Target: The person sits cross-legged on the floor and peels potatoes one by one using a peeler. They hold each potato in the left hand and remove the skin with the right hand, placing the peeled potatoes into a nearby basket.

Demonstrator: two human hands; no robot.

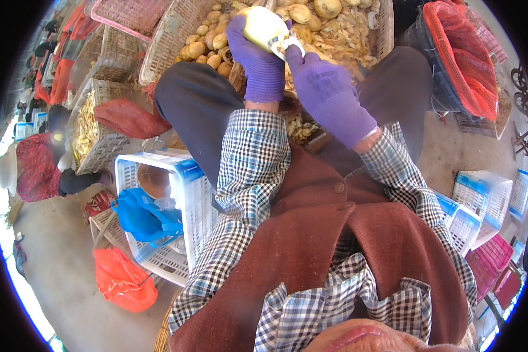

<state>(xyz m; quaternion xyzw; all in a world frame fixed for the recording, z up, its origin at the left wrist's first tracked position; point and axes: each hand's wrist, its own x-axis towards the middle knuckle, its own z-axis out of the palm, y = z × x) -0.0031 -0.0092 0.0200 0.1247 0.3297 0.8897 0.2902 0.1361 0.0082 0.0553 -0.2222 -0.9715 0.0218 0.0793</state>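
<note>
My left hand (259,66), in a purple knit glove, is closed around a large pale peeled potato (265,27). In my right hand (323,83), gloved the same way, is a white-handled peeler (289,44), its head against the potato's lower right side; its blade shows only in part. Beyond my hands, unpeeled potatoes (207,42) fill the left part of a plastic crate (385,31). Peelings (354,39) and a few bigger potatoes (328,8) lie in the right part. More peelings are below my wrists, between my knees.
A white crate (193,176) holding a blue bag (145,215) stands at my left. Red mesh lines a dark bin (440,66) at right. White and blue crates (482,198) stand at lower right. Another person (37,167) sits at far left near a crate of peelings (101,136).
</note>
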